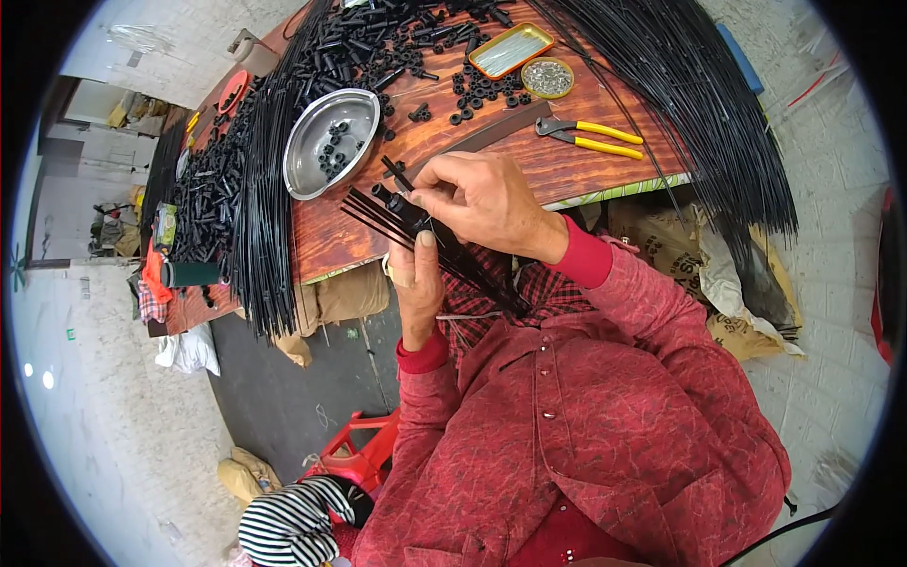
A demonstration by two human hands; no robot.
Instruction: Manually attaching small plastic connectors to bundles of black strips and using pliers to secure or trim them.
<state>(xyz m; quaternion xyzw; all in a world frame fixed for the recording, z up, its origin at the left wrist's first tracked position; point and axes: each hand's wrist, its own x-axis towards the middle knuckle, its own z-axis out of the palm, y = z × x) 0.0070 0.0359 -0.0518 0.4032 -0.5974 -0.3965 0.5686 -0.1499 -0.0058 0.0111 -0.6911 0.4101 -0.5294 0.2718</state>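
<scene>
Head camera view: from where I stand, both bare hands are busy just past the near edge of the wooden table (331, 236). The left hand (416, 279) has its fingers closed around a bundle of thin black rods (370, 215), its thumb (427, 248) standing up along the near side; a pale wrap circles one finger (401, 275). The right hand (484, 200) comes over the top with its fingers curled, thumb and forefinger drawn together right beside a black tubular fitting (407, 211) among the rods. Whether a thin piece sits in that pinch, I can't tell; the knuckles cover it. Most of the left hand's other fingers are lost behind the bundle, and the rods' lower ends blur darkly into the plaid cloth (466, 333) on the lap.

Beyond the hands lie yellow-handled pliers (605, 139) and a metal bowl (312, 142) with small black rings in it. The heap of black parts (354, 52) runs out of sight at the upper edge. Low on the left, a person in black-and-white stripes (288, 520) shows only in part.
</scene>
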